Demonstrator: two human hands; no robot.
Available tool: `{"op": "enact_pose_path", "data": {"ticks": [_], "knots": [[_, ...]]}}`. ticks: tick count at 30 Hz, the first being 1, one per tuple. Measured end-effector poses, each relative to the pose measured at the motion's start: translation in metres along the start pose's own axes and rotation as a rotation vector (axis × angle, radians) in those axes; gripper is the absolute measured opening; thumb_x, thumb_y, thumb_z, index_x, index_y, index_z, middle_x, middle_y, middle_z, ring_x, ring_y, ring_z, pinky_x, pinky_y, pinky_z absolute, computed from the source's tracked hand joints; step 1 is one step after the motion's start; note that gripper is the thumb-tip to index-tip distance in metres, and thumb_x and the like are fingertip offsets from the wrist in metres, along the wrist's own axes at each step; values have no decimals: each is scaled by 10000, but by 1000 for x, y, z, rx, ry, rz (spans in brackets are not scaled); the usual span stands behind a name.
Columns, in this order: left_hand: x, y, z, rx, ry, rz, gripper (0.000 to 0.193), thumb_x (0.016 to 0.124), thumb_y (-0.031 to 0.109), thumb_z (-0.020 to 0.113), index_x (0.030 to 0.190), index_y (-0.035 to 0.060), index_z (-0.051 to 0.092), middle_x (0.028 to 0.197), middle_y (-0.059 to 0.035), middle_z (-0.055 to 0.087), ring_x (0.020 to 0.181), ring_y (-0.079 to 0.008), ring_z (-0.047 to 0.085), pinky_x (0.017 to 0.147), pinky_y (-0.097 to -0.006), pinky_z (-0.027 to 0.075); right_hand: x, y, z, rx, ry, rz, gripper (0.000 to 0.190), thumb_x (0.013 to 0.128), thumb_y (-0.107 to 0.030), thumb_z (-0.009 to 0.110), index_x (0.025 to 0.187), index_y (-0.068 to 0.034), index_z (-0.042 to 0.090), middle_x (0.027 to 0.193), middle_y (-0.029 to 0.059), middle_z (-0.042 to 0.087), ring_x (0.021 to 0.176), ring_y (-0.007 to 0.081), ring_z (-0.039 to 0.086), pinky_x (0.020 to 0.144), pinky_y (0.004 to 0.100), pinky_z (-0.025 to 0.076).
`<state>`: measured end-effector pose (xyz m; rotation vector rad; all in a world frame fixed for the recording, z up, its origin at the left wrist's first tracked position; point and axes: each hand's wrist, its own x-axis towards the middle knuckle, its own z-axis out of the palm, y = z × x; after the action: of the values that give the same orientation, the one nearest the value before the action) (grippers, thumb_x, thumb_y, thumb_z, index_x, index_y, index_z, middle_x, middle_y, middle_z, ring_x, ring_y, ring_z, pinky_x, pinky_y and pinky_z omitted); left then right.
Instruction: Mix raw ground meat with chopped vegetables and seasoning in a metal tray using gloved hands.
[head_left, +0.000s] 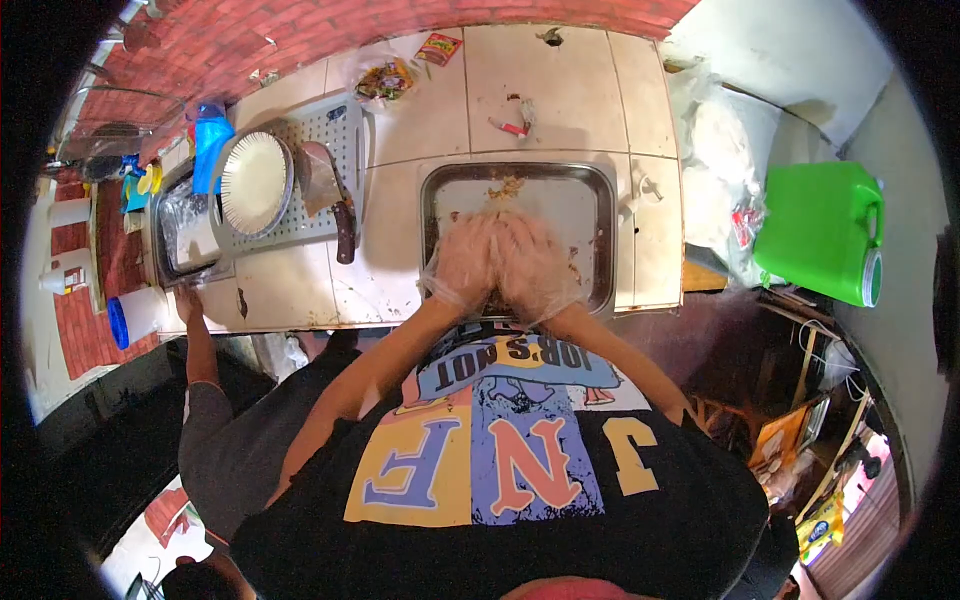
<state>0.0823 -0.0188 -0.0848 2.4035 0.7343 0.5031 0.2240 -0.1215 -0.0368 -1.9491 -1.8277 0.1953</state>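
Both my hands are in clear plastic gloves and meet over a metal tray (602, 225) on the tiled counter. My left hand (461, 259) and my right hand (534, 262) press together side by side, fingers pointing away from me. Whatever may be between or under the palms is hidden. Brown crumbly food bits (506, 187) lie in the tray just beyond my fingertips, and smaller scraps stick near its right side. To the left, a knife (345, 229) with a brown handle rests on a grey perforated board (307, 225), beside a stack of white paper plates (256, 184).
A second metal tray (166, 247) is at the far left, where another person's hand (189, 300) touches the counter edge. A bag of wrappers (385, 80) and a red sachet (439, 49) lie at the back. A green jug (814, 225) stands right.
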Motion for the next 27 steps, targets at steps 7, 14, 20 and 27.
{"op": "enact_pose_path", "data": {"ticks": [7,14,20,27], "knots": [[-2,-9,14,162,179,55,504,1011,284,591,1422,-6,613,1312,-242,675,1248,-464,605,1102,-577,440,5,15,5,-124,-44,-87,471,967,-250,574,1368,-11,642,1449,174,627,1338,348,566,1080,524,414],[32,-28,15,140,124,-29,431,1005,262,593,1343,0,649,1249,-252,681,1188,-471,608,1045,-561,462,31,35,13,-85,14,-87,432,1011,-259,567,1365,-26,646,1407,164,662,1293,358,596,1087,525,408],[33,-6,4,-96,307,-216,293,1007,225,584,1133,5,729,1075,-277,701,1023,-482,648,907,-553,504,36,50,1,464,7,145,345,1012,-273,619,1258,-48,706,1330,197,692,1158,442,646,990,521,503],[60,-27,6,62,-3,-187,246,988,211,590,893,18,708,990,-250,711,915,-484,650,815,-579,503,26,97,27,-51,4,99,270,922,-275,669,1069,-54,721,1060,181,667,1014,407,643,847,541,542]]}}
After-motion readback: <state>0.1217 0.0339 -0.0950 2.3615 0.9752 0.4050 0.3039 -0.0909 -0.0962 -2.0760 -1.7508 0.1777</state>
